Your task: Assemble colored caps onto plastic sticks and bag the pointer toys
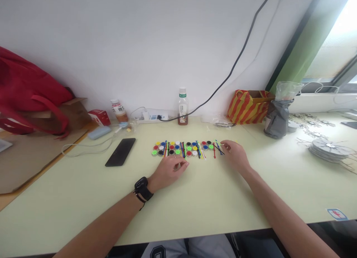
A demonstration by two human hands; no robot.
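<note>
Small round pieces (189, 153) in red, blue, yellow, green, black and white sit in groups on the table. Thin coloured arrow-shaped strips (198, 150) lie between the groups. My left hand (169, 171) rests just in front of them, fingers curled in and thumb close to the forefinger; whatever it may hold is hidden. At the right end, my right hand (236, 154) has its fingers drawn together beside a red arrow strip (214, 150) and some crossed blue and black strips (219, 148). Its fingertips partly hide what is between them.
A black phone (120, 152) lies left of the pieces. Behind stand a drink bottle (183, 109), a power strip (156, 115) and a striped bag (247, 107). Stacked grey discs (330, 149) with wires are on the right. A black cable (237, 64) hangs down the wall.
</note>
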